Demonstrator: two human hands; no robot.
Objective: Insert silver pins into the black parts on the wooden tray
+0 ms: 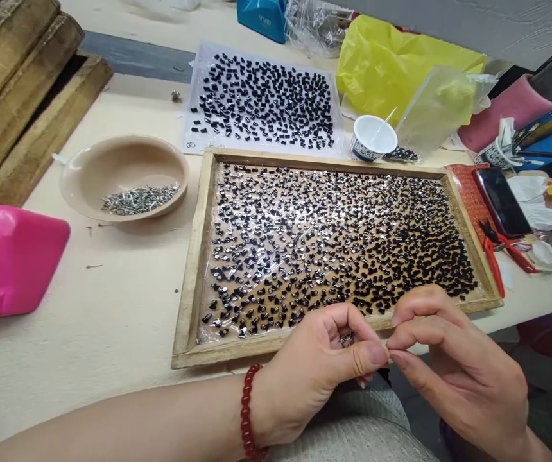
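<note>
My left hand (pixel 328 359), with a red bead bracelet (pixel 248 410) at its wrist, is closed in front of the tray's near edge. Small metal pins (pixel 347 339) show in the gap between its curled fingers and thumb. The fingertips of my right hand (pixel 459 366) are pinched together and meet the left thumb and forefinger. Whatever lies between the fingertips is too small to name. Just beyond both hands is a wooden-framed tray (pixel 192 256) covered with rows of small black pieces (pixel 305 237) on clear film. A beige bowl (pixel 107 160) holds a heap of metal pins (pixel 141 199).
Behind the tray lies a white sheet (pixel 192 138) of black pieces, beside a small cup (pixel 373 138). A yellow bag (pixel 401 58) is at the back. Red-handled pliers (pixel 493 256) and a phone (pixel 502 199) lie right. Wooden frames (pixel 20 83) and a pink container (pixel 30 263) stand left.
</note>
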